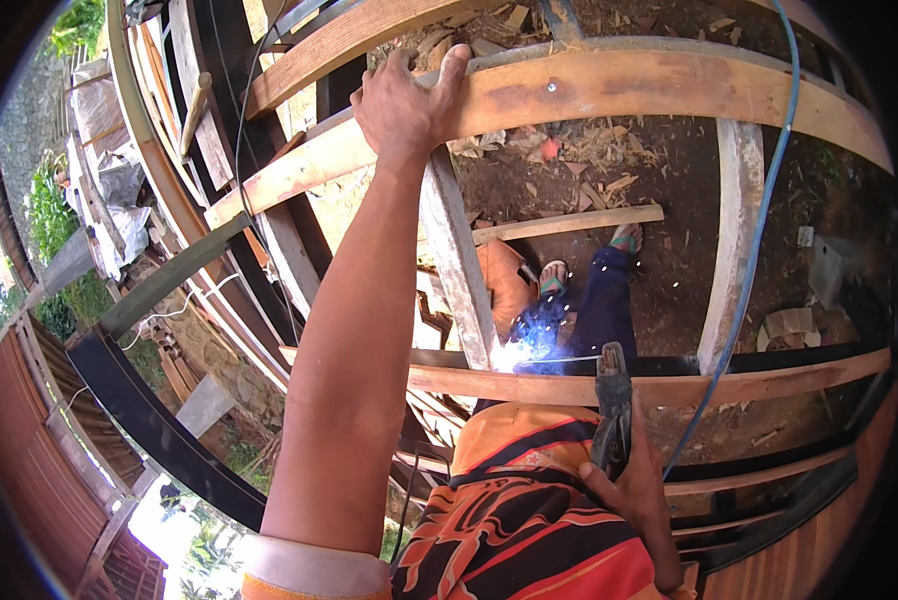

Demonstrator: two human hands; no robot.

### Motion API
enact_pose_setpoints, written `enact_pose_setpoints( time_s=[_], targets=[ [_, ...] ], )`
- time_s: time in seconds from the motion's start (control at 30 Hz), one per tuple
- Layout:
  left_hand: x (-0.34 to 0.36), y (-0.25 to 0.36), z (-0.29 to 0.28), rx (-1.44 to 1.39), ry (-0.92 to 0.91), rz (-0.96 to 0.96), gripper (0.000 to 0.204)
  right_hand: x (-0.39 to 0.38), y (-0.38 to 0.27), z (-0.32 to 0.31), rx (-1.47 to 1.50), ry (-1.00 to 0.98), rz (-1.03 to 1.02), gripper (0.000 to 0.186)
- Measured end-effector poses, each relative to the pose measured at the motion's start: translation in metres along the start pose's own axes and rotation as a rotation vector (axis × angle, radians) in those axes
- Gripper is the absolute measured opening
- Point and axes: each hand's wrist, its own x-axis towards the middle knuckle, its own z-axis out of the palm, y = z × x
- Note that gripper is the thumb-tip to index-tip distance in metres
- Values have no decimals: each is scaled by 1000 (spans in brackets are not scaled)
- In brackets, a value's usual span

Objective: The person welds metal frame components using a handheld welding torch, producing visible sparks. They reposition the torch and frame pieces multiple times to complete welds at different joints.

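My left hand [409, 105] is stretched far forward, gripping a long wooden beam [649, 88] with its fingers over the far edge. Close to my body, my right hand [634, 485] is closed round a dark welding electrode holder [614, 410]. From its jaws a thin welding rod [564, 359] points left. At the rod's tip, a bright arc with bluish smoke [529, 345] and sparks hides the joint. There the near end of a pale crosspiece [459, 255] meets the nearer rail, which has a wooden strip [509, 384] along it.
A blue cable [764, 215] hangs across the frame on the right. Another crosspiece [734, 240] spans the rails there. Below, sandalled feet [626, 237], a loose wooden strip [569, 223] and wood scraps lie over bare soil. More beams and a dark curved bar [149, 430] stand left.
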Motion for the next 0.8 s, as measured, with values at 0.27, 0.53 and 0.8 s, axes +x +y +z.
enact_pose_setpoints(
  time_s=[0.27,0.53,0.8],
  targets=[
    [-1,2,-3,-10,-41,-4,101,-1,-4,0,1,5,0,112],
    [4,-4,-3,16,-14,3,88,-5,5,5,147,146,-92,114],
    [-1,16,-13,-57,14,26,71,2,9,0,12,113,-75,114]
  ],
)
